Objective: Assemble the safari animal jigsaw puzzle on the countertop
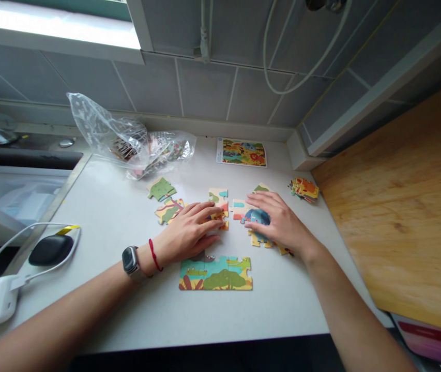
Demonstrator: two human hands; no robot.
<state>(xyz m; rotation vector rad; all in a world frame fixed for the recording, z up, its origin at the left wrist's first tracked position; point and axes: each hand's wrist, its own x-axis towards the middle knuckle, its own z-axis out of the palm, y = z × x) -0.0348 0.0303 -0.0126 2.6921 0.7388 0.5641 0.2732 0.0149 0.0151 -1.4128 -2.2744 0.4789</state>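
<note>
My left hand (189, 230) lies palm down with its fingers stretched over a small joined group of jigsaw pieces (218, 195), partly covering it. Across a narrow gap, my right hand (284, 222) has thumb and fingers apart around a puzzle section with a blue animal (258, 216), touching it. The hand hides part of that section. Nearer me lies a joined strip of pieces with a green bush and crocodiles (216, 274). Left of the left hand are loose green pieces (162, 189) and a yellow piece with a branch (169, 211).
A picture card (242, 152) lies by the wall. A clear plastic bag (138, 147) with more pieces stands back left, and a small pile of pieces (304, 189) back right. A black case (50, 250) and white cable lie left. A wooden board (406, 196) borders the right.
</note>
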